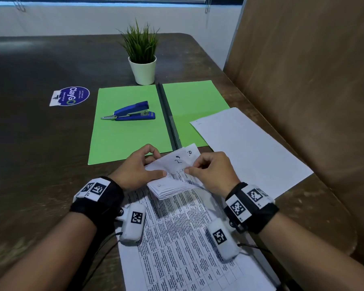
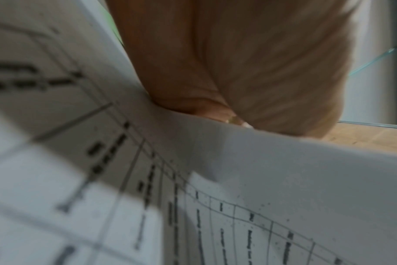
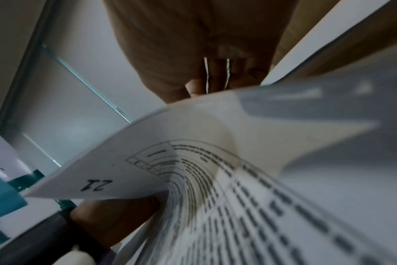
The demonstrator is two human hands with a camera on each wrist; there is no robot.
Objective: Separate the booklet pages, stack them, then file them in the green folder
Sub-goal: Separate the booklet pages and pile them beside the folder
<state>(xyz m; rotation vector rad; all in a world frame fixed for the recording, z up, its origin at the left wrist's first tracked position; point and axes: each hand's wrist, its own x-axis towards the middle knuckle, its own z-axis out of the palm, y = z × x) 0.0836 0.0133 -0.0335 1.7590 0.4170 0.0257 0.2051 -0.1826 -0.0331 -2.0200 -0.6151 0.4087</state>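
The booklet [image 1: 177,238] of printed table pages lies at the near edge of the table, its top corner folded up. My left hand [image 1: 139,166] pinches that corner from the left, and my right hand [image 1: 208,169] pinches the folded top sheets from the right. Handwritten numbers show on the lifted sheets [image 1: 177,160]. The green folder [image 1: 156,118] lies open beyond my hands. One loose white page [image 1: 250,148] rests face down to the right, overlapping the folder's right flap. Both wrist views show curved printed pages [image 2: 215,197] [image 3: 215,170] below my blurred fingers [image 2: 238,62] [image 3: 204,53].
A blue stapler [image 1: 130,113] sits on the folder's left flap. A small potted plant [image 1: 143,57] stands behind the folder. A round sticker [image 1: 72,95] is on the table at the left. A brown partition [image 1: 313,70] runs along the table's right side.
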